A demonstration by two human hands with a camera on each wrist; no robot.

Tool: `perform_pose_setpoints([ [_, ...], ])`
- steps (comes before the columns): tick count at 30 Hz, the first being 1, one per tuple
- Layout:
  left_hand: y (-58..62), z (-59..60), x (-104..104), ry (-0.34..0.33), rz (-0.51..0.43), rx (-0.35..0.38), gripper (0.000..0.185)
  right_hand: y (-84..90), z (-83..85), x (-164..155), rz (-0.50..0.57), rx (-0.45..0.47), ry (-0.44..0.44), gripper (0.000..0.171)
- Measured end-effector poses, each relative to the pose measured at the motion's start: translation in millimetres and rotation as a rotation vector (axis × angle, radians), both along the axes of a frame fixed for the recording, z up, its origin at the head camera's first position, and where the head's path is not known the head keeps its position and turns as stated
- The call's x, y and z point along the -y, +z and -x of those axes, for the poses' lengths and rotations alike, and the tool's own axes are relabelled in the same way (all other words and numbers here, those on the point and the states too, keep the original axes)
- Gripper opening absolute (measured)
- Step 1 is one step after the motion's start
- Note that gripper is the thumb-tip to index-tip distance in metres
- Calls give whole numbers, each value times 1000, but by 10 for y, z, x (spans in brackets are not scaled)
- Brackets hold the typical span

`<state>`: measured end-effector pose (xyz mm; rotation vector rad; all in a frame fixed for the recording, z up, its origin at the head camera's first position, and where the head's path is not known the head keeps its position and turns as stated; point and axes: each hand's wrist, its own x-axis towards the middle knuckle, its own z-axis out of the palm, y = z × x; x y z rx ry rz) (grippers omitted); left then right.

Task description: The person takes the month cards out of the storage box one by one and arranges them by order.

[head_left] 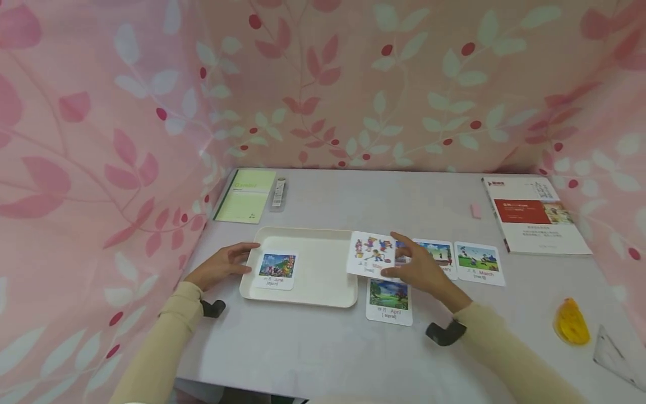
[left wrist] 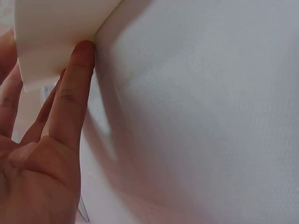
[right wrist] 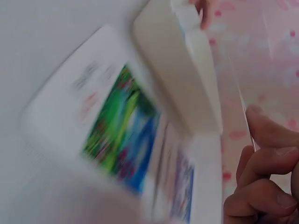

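Observation:
My left hand (head_left: 222,268) holds the left rim of a white tray (head_left: 320,280); the left wrist view shows its fingers against the tray's edge. A picture card reading June (head_left: 276,272) lies in the tray's left part. Between thumb and fingers, my right hand (head_left: 424,269) pinches a May card (head_left: 373,251) over the tray's right end; the right wrist view shows this card almost edge-on. Below it lies an April card (head_left: 388,300) on the table, blurred in the right wrist view. A March card (head_left: 478,264) and a card ending in "uary" (head_left: 438,253) lie to the right, with another card mostly hidden behind my hand.
Behind the tray lie a green notebook (head_left: 245,196) and a small clear case (head_left: 278,194). A pink eraser (head_left: 476,211) and a white-and-red book (head_left: 535,216) are at the back right. Nearer on the right are a yellow object (head_left: 572,322) and a clear set square (head_left: 618,359).

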<state>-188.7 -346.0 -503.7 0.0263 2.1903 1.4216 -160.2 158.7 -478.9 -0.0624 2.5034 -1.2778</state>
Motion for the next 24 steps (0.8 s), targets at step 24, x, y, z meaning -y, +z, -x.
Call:
perform_pose_setpoints([
  [24,-22,5,6,-30,-13,-37,70,-286,-803,-1304,-216,35,59,107],
])
